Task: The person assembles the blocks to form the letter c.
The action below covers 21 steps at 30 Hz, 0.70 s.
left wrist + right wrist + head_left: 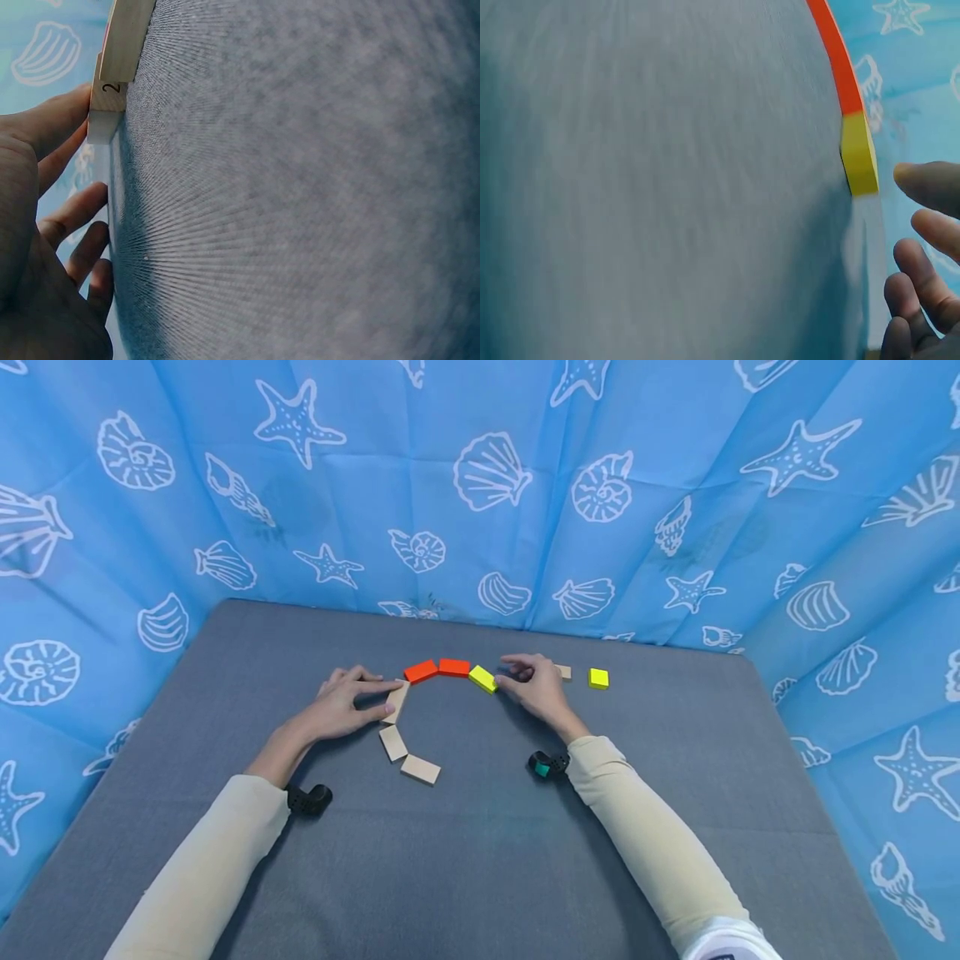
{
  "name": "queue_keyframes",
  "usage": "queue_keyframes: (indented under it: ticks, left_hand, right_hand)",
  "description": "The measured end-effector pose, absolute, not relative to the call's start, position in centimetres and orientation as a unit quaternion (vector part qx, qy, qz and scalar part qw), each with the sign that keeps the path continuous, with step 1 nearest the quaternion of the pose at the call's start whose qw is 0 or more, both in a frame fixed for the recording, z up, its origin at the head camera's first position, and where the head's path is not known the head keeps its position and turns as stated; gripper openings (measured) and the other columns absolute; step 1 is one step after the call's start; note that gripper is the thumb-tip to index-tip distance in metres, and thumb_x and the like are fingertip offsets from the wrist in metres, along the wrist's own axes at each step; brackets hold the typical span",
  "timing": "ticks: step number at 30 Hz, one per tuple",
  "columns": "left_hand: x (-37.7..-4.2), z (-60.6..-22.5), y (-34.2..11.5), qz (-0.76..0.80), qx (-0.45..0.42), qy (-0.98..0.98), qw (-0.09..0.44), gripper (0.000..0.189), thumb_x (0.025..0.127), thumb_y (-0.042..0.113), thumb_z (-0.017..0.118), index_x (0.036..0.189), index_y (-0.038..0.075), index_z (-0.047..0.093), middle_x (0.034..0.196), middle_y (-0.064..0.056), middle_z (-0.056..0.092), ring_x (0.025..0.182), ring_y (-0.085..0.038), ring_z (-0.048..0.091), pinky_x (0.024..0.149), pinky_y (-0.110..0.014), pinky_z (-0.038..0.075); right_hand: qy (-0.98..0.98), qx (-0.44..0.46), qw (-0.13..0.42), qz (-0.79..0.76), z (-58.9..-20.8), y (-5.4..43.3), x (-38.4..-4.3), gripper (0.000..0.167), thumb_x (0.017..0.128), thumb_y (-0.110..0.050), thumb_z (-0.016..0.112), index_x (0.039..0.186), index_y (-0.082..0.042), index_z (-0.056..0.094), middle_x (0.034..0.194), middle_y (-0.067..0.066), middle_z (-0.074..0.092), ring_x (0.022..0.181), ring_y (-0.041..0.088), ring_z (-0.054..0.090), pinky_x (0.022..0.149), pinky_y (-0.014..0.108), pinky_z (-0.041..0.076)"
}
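Observation:
My left hand (341, 703) pinches a plain wooden block (397, 703) between thumb and forefinger at the left of a curved row. In the left wrist view the block (107, 97) shows a dark "2" on its side, and the other fingers are spread apart. Two red blocks (454, 668) and a yellow block (482, 679) follow along the top of the curve. My right hand (538, 687) is beside the yellow block, fingers loosely bent; in the right wrist view its thumb (930, 184) stands apart from the yellow block (859, 154).
Two more wooden blocks, one at the lower left (393, 743) and one at the bottom (421, 769), continue the curve. Right of my right hand lie a partly hidden wooden block (564, 672) and a yellow block (598, 678). A blue shell-print curtain (450, 585) hangs behind the grey table (465, 877).

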<state>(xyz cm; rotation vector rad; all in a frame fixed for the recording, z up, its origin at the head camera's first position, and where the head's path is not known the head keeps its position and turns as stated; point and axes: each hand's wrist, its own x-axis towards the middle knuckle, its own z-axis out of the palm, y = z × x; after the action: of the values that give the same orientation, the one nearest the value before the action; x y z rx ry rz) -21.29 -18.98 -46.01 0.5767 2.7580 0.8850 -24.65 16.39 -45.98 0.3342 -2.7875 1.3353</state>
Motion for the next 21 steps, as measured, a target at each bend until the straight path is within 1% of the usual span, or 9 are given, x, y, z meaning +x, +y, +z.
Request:
queue_keyframes:
  ticks: [4, 7, 12, 16, 21]
  left_hand:
    - [-21.3, -46.1, -19.0, 0.295, 0.194, 0.931, 0.093, 0.054, 0.096, 0.048, 0.067, 0.146, 0.029, 0.058, 0.14, -0.014, 0.051, 0.116, -0.035, 0.038, 0.091, -0.056, 0.031]
    - [-21.3, -46.1, -18.9, 0.296, 0.191, 0.931, 0.094, 0.053, 0.097, 0.047, 0.068, 0.146, 0.03, 0.058, 0.14, -0.014, 0.051, 0.118, -0.036, 0.038, 0.093, -0.058, 0.03]
    - [-21.2, -45.9, -18.9, 0.296, 0.189, 0.931, 0.096, 0.053, 0.097, 0.046, 0.068, 0.146, 0.029, 0.058, 0.14, -0.015, 0.051, 0.118, -0.037, 0.038, 0.093, -0.058, 0.031]
    - [-21.2, -45.8, -18.9, 0.296, 0.19, 0.931, 0.096, 0.052, 0.097, 0.046, 0.068, 0.145, 0.029, 0.059, 0.14, -0.015, 0.051, 0.118, -0.036, 0.038, 0.093, -0.058, 0.03]
    - [-21.2, -45.9, -19.0, 0.297, 0.195, 0.93, 0.093, 0.053, 0.097, 0.046, 0.068, 0.146, 0.028, 0.059, 0.139, -0.015, 0.052, 0.116, -0.036, 0.039, 0.091, -0.057, 0.03]
  right_hand:
    - [-0.919, 0.099, 0.029, 0.381, -45.6, 18.0, -24.8, 0.039, 0.093, -0.019, 0.077, 0.129, -0.006, 0.07, 0.116, 0.016, 0.063, 0.107, 0.033, 0.057, 0.097, 0.049, 0.038]
    - [-0.93, 0.09, 0.042, 0.355, -45.4, 19.2, -24.9, 0.041, 0.093, -0.018, 0.076, 0.132, -0.005, 0.068, 0.122, 0.018, 0.059, 0.114, 0.036, 0.051, 0.101, 0.053, 0.031]
    - [-0.938, 0.067, 0.054, 0.335, -45.2, 21.1, -24.8, 0.043, 0.094, -0.016, 0.075, 0.134, -0.003, 0.066, 0.131, 0.022, 0.053, 0.121, 0.04, 0.04, 0.101, 0.057, 0.025]
    - [-0.953, 0.05, 0.051, 0.294, -45.2, 22.0, -24.8, 0.042, 0.094, -0.014, 0.072, 0.134, -0.001, 0.065, 0.132, 0.025, 0.053, 0.12, 0.042, 0.039, 0.097, 0.059, 0.022]
    - [-0.96, 0.038, 0.033, 0.277, -45.3, 22.4, -24.6, 0.036, 0.096, -0.011, 0.07, 0.131, 0.0, 0.067, 0.128, 0.024, 0.056, 0.114, 0.041, 0.041, 0.094, 0.057, 0.019]
